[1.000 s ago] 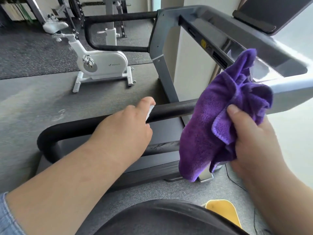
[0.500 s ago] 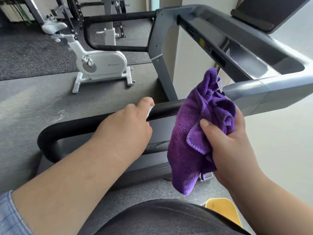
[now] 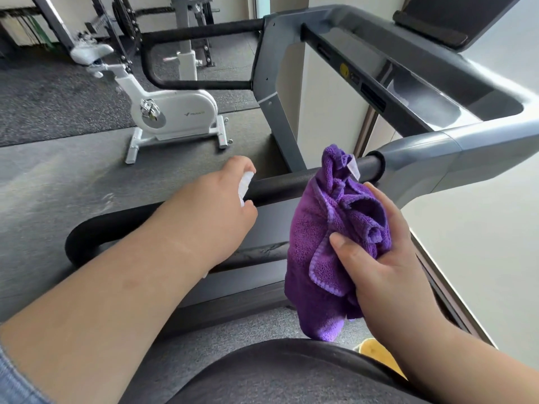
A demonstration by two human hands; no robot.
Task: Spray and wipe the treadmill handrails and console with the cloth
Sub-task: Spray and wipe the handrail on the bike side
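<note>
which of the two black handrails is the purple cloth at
The near handrail, crossing the view right behind the purple cloth in the right hand. The far handrail loops at the opposite side, clear of the cloth.

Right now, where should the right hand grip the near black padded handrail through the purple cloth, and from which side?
Probably the straight stretch of the black padded handrail between the small white spray bottle in the left hand and the grey console arm. Come from above: the bar lies level and round, so the right hand and purple microfibre cloth can wrap over it.
</note>
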